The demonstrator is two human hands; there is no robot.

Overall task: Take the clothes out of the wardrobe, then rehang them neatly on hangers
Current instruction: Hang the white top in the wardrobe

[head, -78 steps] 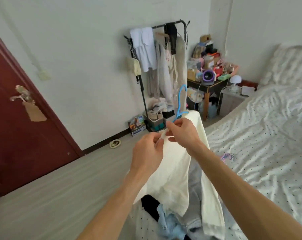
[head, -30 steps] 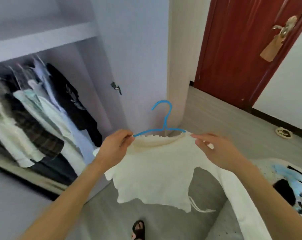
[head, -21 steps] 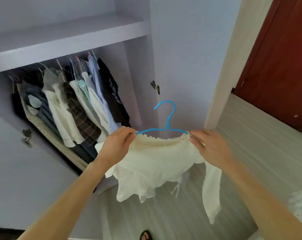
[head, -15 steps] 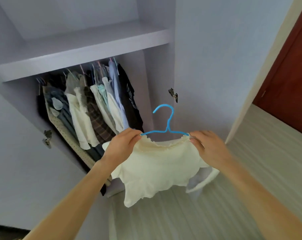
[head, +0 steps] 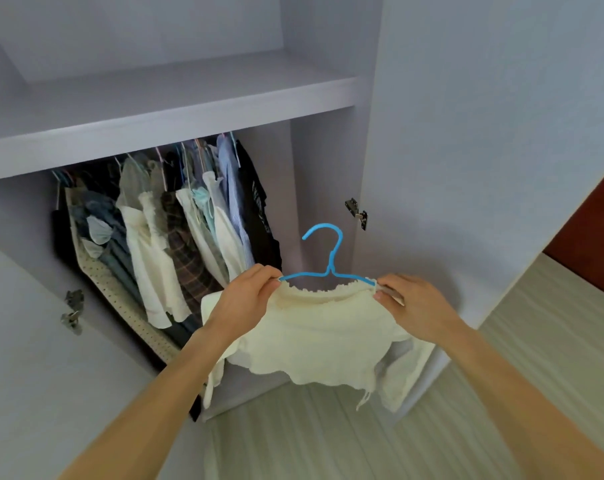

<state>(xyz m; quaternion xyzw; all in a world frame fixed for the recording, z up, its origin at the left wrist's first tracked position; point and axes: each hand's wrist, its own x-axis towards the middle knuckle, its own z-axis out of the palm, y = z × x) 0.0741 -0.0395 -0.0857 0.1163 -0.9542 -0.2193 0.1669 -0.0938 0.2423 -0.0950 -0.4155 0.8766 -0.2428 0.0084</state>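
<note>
A cream top (head: 318,337) hangs on a blue hanger (head: 328,261), held up in front of the open wardrobe (head: 176,98). My left hand (head: 248,296) grips the top's left shoulder at the hanger's end. My right hand (head: 415,306) pinches the right shoulder at the other end. The hook points up, free, level with the gap at the right of the hanging clothes (head: 176,237). Several garments hang packed on the rail under the shelf, toward its left and middle.
The wardrobe's right door (head: 467,168) stands open beside my right hand, with a metal hinge (head: 357,213) on its inner edge. The left door (head: 34,341) is open too. Grey striped floor (head: 501,375) lies below; a red door (head: 598,251) shows at far right.
I have turned from the bed to the wardrobe and come closer. Both hands now hold the cream top spread on the blue hanger by its shoulders, raised toward the rail.
</note>
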